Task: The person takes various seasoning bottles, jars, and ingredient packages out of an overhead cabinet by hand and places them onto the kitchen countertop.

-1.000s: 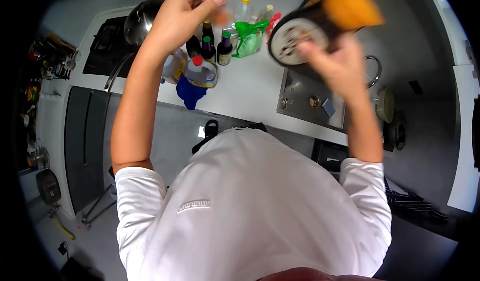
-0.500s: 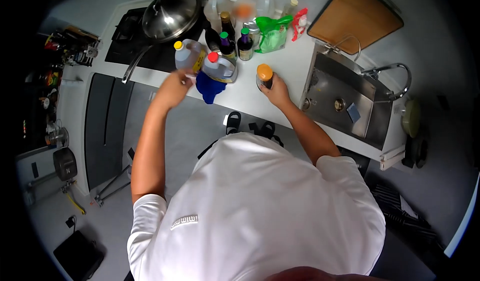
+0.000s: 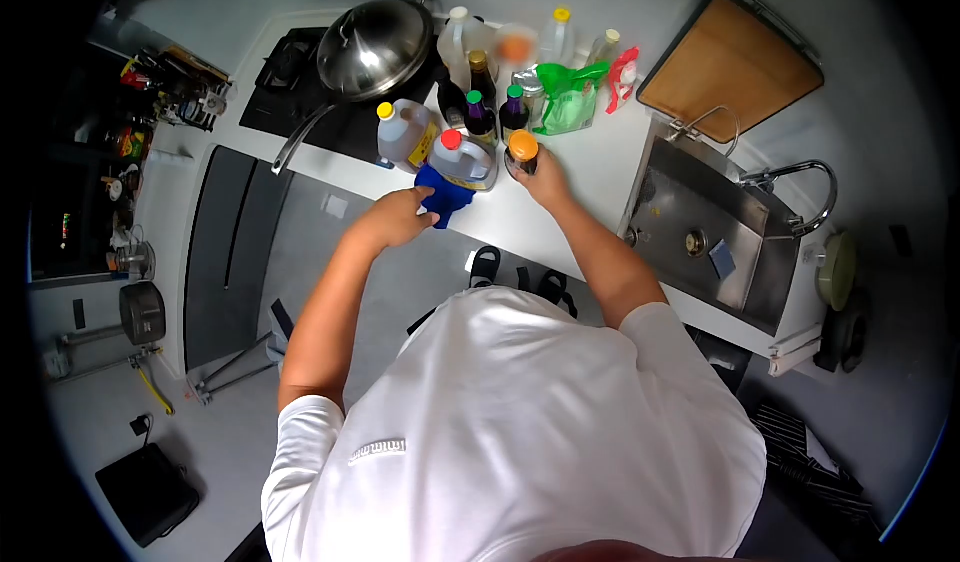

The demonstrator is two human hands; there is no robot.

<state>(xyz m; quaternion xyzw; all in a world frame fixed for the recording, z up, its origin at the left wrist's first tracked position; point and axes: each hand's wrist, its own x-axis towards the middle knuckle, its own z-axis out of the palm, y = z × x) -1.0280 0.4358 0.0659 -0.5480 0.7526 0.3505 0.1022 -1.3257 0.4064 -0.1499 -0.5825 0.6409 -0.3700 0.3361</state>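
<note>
An orange-capped jar (image 3: 522,148) is in the grip of my right hand (image 3: 545,179), close to the dark bottles. My left hand (image 3: 400,216) is at the counter's front edge, its thumb and fingers apart at a crumpled blue cloth (image 3: 448,200). Behind the cloth stands a clear jug with a red cap (image 3: 465,161). To its left is a jug with a yellow cap (image 3: 410,134). Dark bottles with green caps, one of them a green-capped bottle (image 3: 513,112), stand behind the jar.
A lidded wok (image 3: 375,50) sits on the black hob (image 3: 265,107) at the left. Behind the bottles lies a green bag (image 3: 570,102) beside a red-and-white packet (image 3: 621,80). The sink (image 3: 690,212) and a wooden board (image 3: 730,65) are at the right.
My left hand has moved from the yellow-capped jug to the blue cloth, its fingers now apart. My right hand has carried the orange-capped jar left, nearer the red-capped jug. The view has shifted.
</note>
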